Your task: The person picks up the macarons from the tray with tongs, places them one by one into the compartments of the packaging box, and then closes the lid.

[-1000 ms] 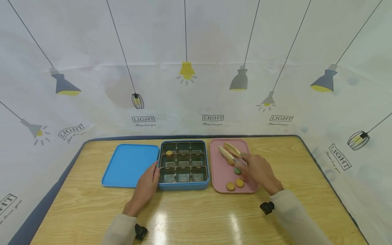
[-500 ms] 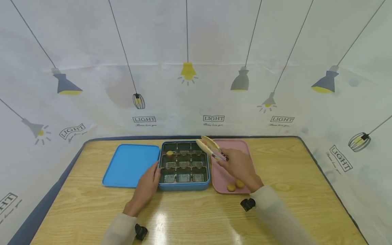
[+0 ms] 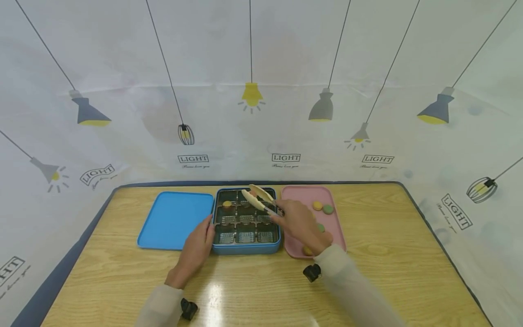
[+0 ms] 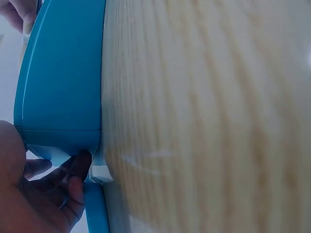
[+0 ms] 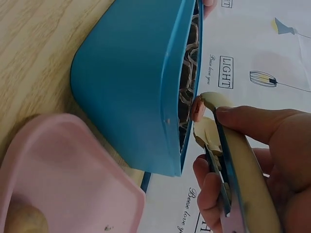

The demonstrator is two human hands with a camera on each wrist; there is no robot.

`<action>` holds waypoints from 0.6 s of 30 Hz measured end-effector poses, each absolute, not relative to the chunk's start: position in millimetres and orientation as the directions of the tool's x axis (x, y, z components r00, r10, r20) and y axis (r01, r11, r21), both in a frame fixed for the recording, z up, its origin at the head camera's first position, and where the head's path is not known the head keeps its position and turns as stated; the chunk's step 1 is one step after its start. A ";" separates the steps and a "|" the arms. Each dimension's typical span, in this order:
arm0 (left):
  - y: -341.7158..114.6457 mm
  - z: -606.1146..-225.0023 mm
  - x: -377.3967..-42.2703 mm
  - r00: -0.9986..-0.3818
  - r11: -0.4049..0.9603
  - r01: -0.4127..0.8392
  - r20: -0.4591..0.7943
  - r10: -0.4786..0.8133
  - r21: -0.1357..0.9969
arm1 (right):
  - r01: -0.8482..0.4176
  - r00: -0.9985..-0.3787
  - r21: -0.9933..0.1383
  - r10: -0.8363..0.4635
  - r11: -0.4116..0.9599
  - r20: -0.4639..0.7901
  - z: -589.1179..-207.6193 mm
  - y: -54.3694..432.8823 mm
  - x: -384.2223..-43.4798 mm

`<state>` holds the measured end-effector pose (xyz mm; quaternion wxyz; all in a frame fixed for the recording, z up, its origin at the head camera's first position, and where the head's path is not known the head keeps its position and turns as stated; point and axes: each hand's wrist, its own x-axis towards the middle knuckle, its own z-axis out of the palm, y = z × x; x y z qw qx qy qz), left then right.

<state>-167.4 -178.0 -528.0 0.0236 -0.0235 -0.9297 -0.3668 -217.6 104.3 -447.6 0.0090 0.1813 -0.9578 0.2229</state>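
Note:
My right hand point(image 3: 296, 220) grips a pair of tongs point(image 5: 243, 179) with pale tips over the back of the blue box point(image 3: 245, 249). A pink macaron point(image 5: 198, 109) is pinched between the tong tips, at the box's rim in the right wrist view. Inside the box, a dark insert is divided into several compartments, with a yellow-orange macaron point(image 3: 226, 204) in the back left one. My left hand point(image 3: 197, 247) rests against the box's left side; in the left wrist view its loosely bent fingers point(image 4: 80, 165) touch the side near the bottom.
A pink tray point(image 3: 340, 243) right of the box bears several macarons, among them a yellow one point(image 3: 317, 205) and a green one point(image 3: 328, 209). A flat blue lid point(image 3: 175, 221) lies left of the box. Behind the table stands a lamp-printed backdrop point(image 3: 286, 113).
My right hand has lifted the tongs from the pink tray and moved left over the box, bringing the pink macaron along. The left hand has stayed at the box's side.

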 end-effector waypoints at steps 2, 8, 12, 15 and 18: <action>-178.2 -528.8 -167.2 -0.998 0.730 0.062 0.062 0.027 0.681 | -0.347 -0.935 -0.427 -0.345 0.835 0.085 -448.2 100.7 -217.0; -178.5 -530.7 -166.9 -0.997 0.732 0.064 0.066 0.026 0.679 | -0.338 -0.936 -0.410 -0.346 0.847 0.057 -453.2 95.6 -215.8; -178.5 -530.5 -167.1 -0.997 0.732 0.064 0.068 0.024 0.679 | -0.355 -0.932 -0.403 -0.354 0.844 0.080 -457.1 95.8 -215.2; -178.4 -529.4 -167.6 -0.997 0.728 0.064 0.071 0.021 0.683 | -0.368 -0.928 -0.405 -0.357 0.837 0.105 -458.6 96.3 -215.6; -177.9 -528.1 -167.4 -0.997 0.725 0.063 0.070 0.020 0.686 | -0.387 -0.921 -0.403 -0.367 0.829 0.131 -459.3 97.0 -216.0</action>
